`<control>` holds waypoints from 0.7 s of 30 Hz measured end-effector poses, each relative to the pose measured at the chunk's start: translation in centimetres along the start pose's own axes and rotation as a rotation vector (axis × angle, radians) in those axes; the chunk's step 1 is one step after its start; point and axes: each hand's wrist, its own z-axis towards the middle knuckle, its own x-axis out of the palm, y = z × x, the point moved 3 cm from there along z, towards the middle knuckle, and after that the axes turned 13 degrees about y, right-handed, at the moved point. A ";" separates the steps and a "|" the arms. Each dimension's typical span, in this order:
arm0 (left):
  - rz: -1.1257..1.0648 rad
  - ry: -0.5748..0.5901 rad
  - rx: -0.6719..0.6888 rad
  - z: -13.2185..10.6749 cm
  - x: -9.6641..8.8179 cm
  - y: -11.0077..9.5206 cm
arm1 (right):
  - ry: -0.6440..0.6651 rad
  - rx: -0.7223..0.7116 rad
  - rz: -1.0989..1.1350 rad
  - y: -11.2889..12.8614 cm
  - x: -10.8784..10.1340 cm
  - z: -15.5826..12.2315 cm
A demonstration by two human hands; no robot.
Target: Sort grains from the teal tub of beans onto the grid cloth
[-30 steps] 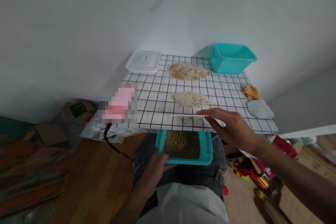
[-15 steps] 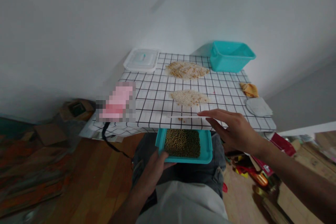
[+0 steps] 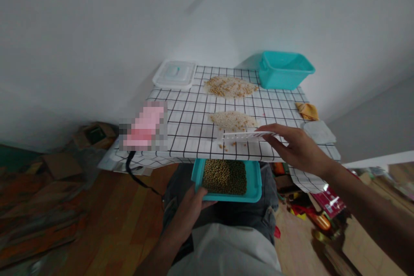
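Right hand pinching a slotted plate above the table's near edge, left hand gripping a tray.
The right hand (image 3: 296,144), its forearm slanting in from the right, has thumb and fingers closed on one end of the white plate (image 3: 241,135), just nearer than a grain pile (image 3: 233,119) on the table (image 3: 190,142). Below that near edge, the left hand (image 3: 190,209) clasps the bean-filled tray (image 3: 250,199) by its near left corner, thumb over the rim.

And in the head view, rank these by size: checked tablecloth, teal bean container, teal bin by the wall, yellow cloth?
1. Checked tablecloth
2. Teal bean container
3. Teal bin by the wall
4. Yellow cloth
The container is nearer; true sizes are unsure.
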 end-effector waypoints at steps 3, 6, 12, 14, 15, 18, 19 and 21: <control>-0.003 -0.006 -0.021 0.1 -0.1 0.0 | 0.007 -0.016 0.027 0.1 0.3 0.0; -0.015 0.022 -0.038 0.4 -0.5 0.4 | -0.004 -0.026 0.046 0.4 0.6 0.2; -0.033 0.083 -0.006 0.9 -1.1 1.5 | 0.006 -0.023 0.084 0.7 1.0 0.3; -0.026 0.072 -0.010 1.0 -1.1 1.8 | 0.002 -0.020 0.090 1.0 1.2 0.0; -0.026 0.072 -0.001 1.0 -1.1 1.8 | 0.000 -0.017 0.091 1.2 1.4 -0.1; -0.045 0.091 0.046 1.1 -0.8 1.7 | 0.006 -0.016 0.103 2.2 1.9 -0.8; -0.055 0.108 0.049 1.0 -0.7 1.7 | 0.015 -0.018 0.112 2.5 2.1 -1.1; -0.067 0.137 0.043 1.0 -0.4 1.6 | 0.039 -0.018 0.124 3.2 2.4 -1.7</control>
